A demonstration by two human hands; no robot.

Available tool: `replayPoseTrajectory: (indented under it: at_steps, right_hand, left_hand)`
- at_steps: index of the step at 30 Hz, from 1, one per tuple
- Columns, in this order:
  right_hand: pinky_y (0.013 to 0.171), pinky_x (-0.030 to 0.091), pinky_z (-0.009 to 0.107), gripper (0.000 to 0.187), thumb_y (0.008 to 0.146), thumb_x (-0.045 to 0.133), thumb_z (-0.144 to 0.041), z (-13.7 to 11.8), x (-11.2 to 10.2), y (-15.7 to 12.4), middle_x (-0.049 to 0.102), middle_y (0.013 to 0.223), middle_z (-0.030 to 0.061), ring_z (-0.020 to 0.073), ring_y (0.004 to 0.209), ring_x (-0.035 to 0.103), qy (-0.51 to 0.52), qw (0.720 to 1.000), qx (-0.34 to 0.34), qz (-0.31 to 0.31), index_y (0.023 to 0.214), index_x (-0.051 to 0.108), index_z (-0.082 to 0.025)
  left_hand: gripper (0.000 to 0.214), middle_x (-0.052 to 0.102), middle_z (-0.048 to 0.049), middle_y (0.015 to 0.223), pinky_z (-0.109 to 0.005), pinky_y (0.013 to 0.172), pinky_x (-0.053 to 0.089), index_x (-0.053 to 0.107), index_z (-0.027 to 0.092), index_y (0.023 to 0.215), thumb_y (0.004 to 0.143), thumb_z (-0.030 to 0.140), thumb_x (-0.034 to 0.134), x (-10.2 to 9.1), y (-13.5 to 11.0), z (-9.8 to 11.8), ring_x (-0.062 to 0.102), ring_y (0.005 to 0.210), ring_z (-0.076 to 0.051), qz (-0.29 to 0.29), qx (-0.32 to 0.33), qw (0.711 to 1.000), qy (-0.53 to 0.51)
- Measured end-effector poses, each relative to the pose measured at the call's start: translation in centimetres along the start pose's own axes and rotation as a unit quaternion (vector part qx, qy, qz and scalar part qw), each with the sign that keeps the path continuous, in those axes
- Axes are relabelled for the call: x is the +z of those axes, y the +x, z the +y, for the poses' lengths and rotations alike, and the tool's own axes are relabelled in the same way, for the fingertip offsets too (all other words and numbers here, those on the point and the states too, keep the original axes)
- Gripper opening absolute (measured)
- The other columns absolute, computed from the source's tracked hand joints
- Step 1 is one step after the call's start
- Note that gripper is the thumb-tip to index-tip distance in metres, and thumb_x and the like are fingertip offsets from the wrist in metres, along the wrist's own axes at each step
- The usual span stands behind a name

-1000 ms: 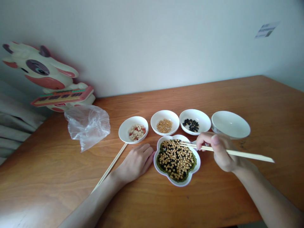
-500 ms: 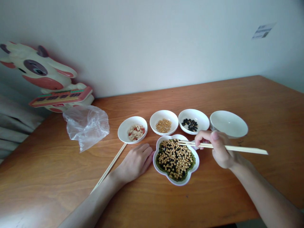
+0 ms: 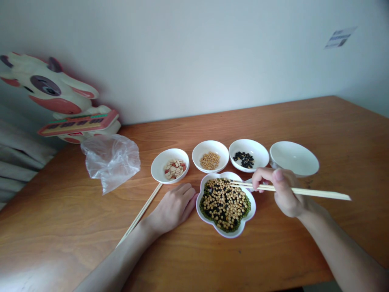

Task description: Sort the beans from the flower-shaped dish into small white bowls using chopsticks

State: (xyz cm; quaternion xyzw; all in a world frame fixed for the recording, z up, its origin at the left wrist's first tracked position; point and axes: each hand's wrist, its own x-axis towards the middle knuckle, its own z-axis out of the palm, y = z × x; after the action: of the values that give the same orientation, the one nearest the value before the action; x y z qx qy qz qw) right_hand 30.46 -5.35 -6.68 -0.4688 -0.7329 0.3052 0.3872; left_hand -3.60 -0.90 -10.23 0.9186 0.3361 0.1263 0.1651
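Observation:
My right hand [image 3: 284, 190] is closed on a pair of pale wooden chopsticks [image 3: 322, 193]. Their tips reach into a white flower-shaped bowl [image 3: 201, 219] of yellow soybeans and black beans over small green beans. At the tips, I cannot tell whether a bean is pinched. The bowl's handle is partly hidden behind my right fingers. To the left of this bowl, my left hand [image 3: 174, 207] rests on the table with fingers curled and together, its thumb side against the rim. Whatever may be under those fingers is hidden.
Behind stand white bowls: one with pale and reddish flat seeds [image 3: 154, 166], one with soybeans [image 3: 196, 156], one with black beans [image 3: 258, 152], and an empty bowl [image 3: 296, 158]. More chopsticks [image 3: 139, 215], a plastic bag [image 3: 112, 162] and a cow toy keyboard [image 3: 79, 123] lie left.
My right hand and its chopsticks have shifted slightly right, with the tips still at the flower-shaped bowl's upper part. My left hand stays in place.

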Motion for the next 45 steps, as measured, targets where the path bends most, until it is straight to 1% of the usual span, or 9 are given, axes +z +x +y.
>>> replayPoseTrajectory:
  at_steps: [6, 13, 17, 20, 26, 31, 38, 45]
  right_hand:
    - [0.063, 0.045, 0.036, 0.069, 0.108, 0.019, -0.061, 0.5, 0.3, -0.1, 0.068, 0.072, 0.0059, 0.0210, 0.067, 0.062, 0.014, 0.999, -0.024, 0.018, 0.081, 0.070, -0.023]
    - [0.063, 0.043, 0.037, 0.075, 0.107, 0.015, -0.064, 0.5, 0.2, -0.1, 0.068, 0.072, 0.0061, 0.0217, 0.066, 0.061, 0.025, 0.998, -0.024, 0.048, 0.078, 0.069, -0.023]
    - [0.063, 0.042, 0.036, 0.078, 0.105, 0.011, -0.068, 0.3, -0.3, 0.0, 0.066, 0.069, 0.0052, 0.0215, 0.065, 0.060, 0.019, 1.000, 0.003, 0.018, 0.077, 0.067, -0.023]
    - [0.063, 0.042, 0.035, 0.078, 0.104, 0.011, -0.070, -0.1, -0.3, 0.1, 0.068, 0.072, 0.0051, 0.0211, 0.066, 0.062, 0.005, 1.000, 0.008, -0.006, 0.079, 0.067, -0.022]
    - [0.066, 0.045, 0.035, 0.076, 0.104, 0.013, -0.072, -0.8, 0.0, 0.2, 0.067, 0.073, 0.0051, 0.0209, 0.070, 0.062, -0.005, 1.000, 0.022, -0.022, 0.081, 0.066, -0.022]
    - [0.066, 0.045, 0.033, 0.076, 0.106, 0.011, -0.069, -0.2, 0.2, 0.1, 0.066, 0.073, 0.0044, 0.0195, 0.069, 0.062, -0.002, 1.000, 0.005, -0.013, 0.082, 0.066, -0.022]
    - [0.065, 0.047, 0.033, 0.069, 0.110, 0.017, -0.057, 0.0, 0.3, 0.2, 0.066, 0.071, 0.0048, 0.0197, 0.068, 0.062, 0.016, 1.000, 0.001, 0.016, 0.082, 0.068, -0.022]
    - [0.063, 0.046, 0.034, 0.073, 0.110, 0.014, -0.058, 0.1, 0.2, 0.0, 0.066, 0.068, 0.0046, 0.0200, 0.066, 0.063, -0.002, 0.999, -0.019, 0.043, 0.079, 0.070, -0.022]
  left_hand:
    - [0.028, 0.061, -0.0056, 0.090, -0.030, 0.070, 0.043, 0.055, 0.018, 0.087, 0.110, 0.025, 0.040, 0.2, 0.0, -0.1, 0.054, 0.076, -0.018, 0.000, 0.002, 1.000, 0.002]
    - [0.029, 0.060, -0.0055, 0.089, -0.030, 0.070, 0.043, 0.054, 0.018, 0.086, 0.110, 0.026, 0.039, 0.2, -0.2, -0.1, 0.054, 0.075, -0.018, 0.001, 0.006, 1.000, 0.005]
    - [0.030, 0.061, -0.0055, 0.090, -0.030, 0.070, 0.044, 0.055, 0.018, 0.086, 0.110, 0.026, 0.040, 0.1, -0.2, -0.1, 0.055, 0.076, -0.018, -0.002, 0.001, 1.000, 0.002]
    - [0.030, 0.061, -0.0056, 0.090, -0.030, 0.070, 0.044, 0.056, 0.018, 0.087, 0.110, 0.026, 0.039, 0.1, -0.1, -0.1, 0.055, 0.076, -0.018, -0.003, -0.002, 1.000, 0.001]
    - [0.031, 0.062, -0.0064, 0.091, -0.031, 0.072, 0.046, 0.057, 0.018, 0.088, 0.110, 0.027, 0.038, 0.1, -0.2, -0.1, 0.057, 0.078, -0.018, -0.006, -0.005, 1.000, 0.008]
    - [0.031, 0.063, -0.0064, 0.091, -0.031, 0.072, 0.046, 0.058, 0.018, 0.088, 0.110, 0.027, 0.038, 0.0, -0.1, -0.1, 0.057, 0.078, -0.018, -0.006, -0.007, 1.000, 0.007]
    - [0.030, 0.063, -0.0064, 0.091, -0.030, 0.072, 0.047, 0.058, 0.018, 0.088, 0.110, 0.025, 0.039, 0.0, 0.0, 0.1, 0.057, 0.078, -0.018, 0.002, -0.001, 1.000, 0.005]
    - [0.028, 0.062, -0.0058, 0.091, -0.030, 0.072, 0.046, 0.057, 0.019, 0.088, 0.109, 0.024, 0.041, 0.1, 0.0, -0.1, 0.057, 0.078, -0.018, -0.001, -0.001, 1.000, 0.002]
